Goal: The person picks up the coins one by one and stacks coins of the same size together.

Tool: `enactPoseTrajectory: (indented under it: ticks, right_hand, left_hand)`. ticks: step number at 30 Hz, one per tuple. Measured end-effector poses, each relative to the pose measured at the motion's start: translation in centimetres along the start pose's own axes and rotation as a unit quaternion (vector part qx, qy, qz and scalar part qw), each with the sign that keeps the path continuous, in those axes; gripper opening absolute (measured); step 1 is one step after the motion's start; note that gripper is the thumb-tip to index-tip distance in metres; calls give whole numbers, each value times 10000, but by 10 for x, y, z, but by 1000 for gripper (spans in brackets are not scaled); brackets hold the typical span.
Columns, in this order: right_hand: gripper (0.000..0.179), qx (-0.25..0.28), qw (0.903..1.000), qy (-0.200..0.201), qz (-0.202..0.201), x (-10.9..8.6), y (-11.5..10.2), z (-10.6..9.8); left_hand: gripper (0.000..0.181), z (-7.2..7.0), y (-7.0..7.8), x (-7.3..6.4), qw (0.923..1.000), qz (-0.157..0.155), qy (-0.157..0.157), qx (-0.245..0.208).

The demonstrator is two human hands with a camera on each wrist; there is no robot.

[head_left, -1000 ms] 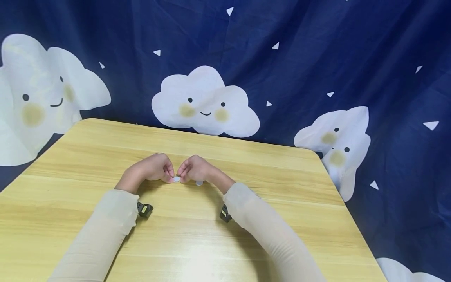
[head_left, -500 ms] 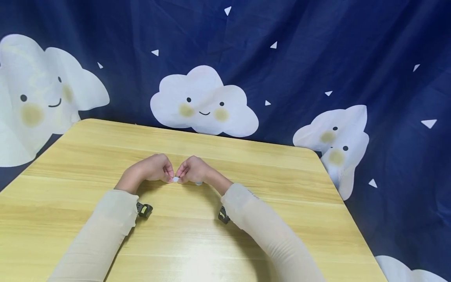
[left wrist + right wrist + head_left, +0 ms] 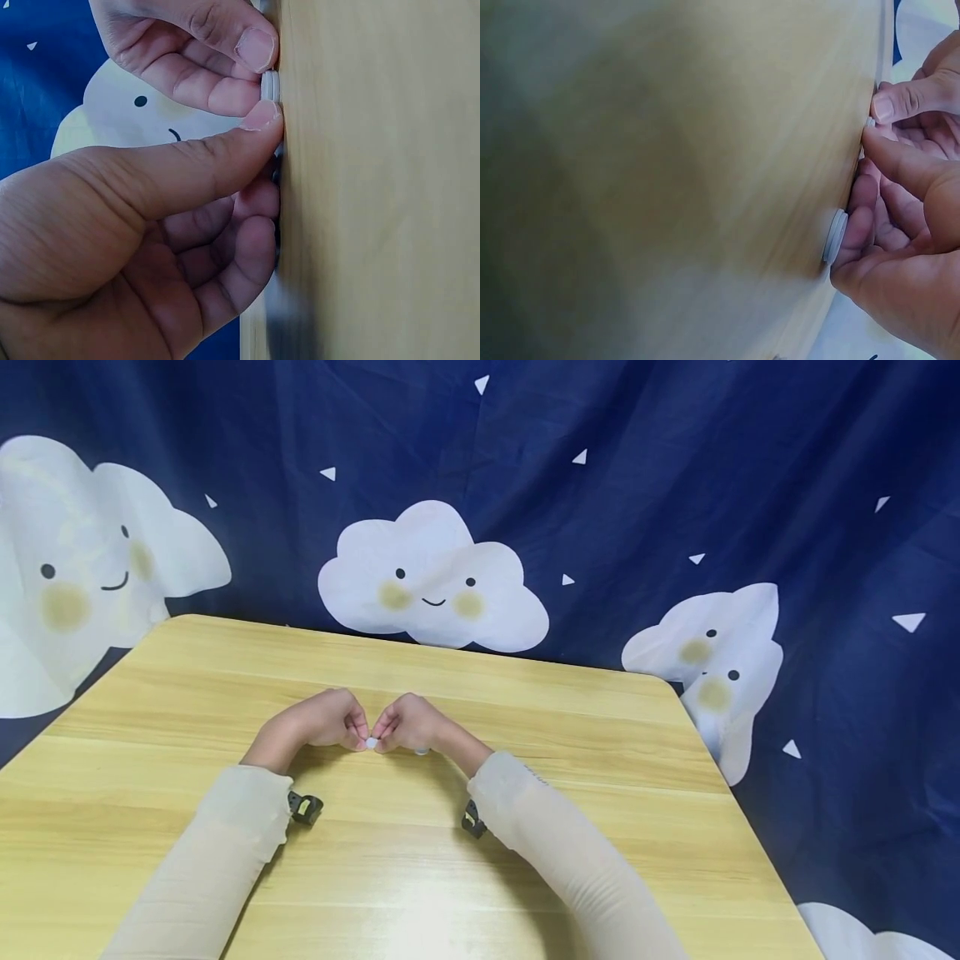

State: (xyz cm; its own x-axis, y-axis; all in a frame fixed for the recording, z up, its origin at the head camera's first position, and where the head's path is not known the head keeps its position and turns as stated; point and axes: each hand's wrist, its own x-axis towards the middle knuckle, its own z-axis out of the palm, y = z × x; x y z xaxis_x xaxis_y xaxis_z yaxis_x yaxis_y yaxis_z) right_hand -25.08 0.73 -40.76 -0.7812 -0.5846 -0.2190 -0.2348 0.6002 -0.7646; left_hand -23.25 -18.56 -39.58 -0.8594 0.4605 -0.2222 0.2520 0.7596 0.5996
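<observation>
A small white round disc (image 3: 371,743) lies at the tabletop between my two hands. From the left wrist view, the disc (image 3: 269,86) looks grooved along its edge, perhaps layered. My left hand (image 3: 326,720) holds its left edge with thumb and fingers, the other fingers curled inward. Opposite it, my right hand (image 3: 412,722) pinches the right edge, its fingertips nearly meeting those of the left. A second white disc (image 3: 835,236) sits on the table against the curled fingers of my right hand; that hand mostly hides it in the head view.
The pale wooden table (image 3: 375,877) has rounded far corners. Behind it hangs a dark blue curtain (image 3: 585,527) with smiling clouds and small white triangles. A black wrist camera (image 3: 306,808) hangs under the left sleeve, another camera (image 3: 472,818) under the right.
The right hand has come slightly left toward the left hand, so the fingertips are closer and less of the held disc shows. The second disc is more covered. The head view has shifted slightly.
</observation>
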Motion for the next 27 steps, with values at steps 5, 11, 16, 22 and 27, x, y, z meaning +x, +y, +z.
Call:
enactPoseTrajectory:
  ticks: [5,11,16,22,27]
  right_hand:
    - [11,6,10000,3,-75,2,2,0]
    - [11,-16,10000,-7,-51,3,2,1]
    - [12,-39,9999,-1,-106,2,1,1]
    - [12,-162,9998,56,-130,1,1,1]
    - [12,-205,9997,84,-94,2,2,2]
  left_hand:
    - [9,0,-2,0,10000,13,6,9]
    - [10,-1,-3,0,10000,19,20,14]
    - [9,-1,-2,0,10000,45,27,-39]
    - [9,-1,-2,0,10000,21,46,-79]
    - [9,0,-2,-1,9999,28,46,-103]
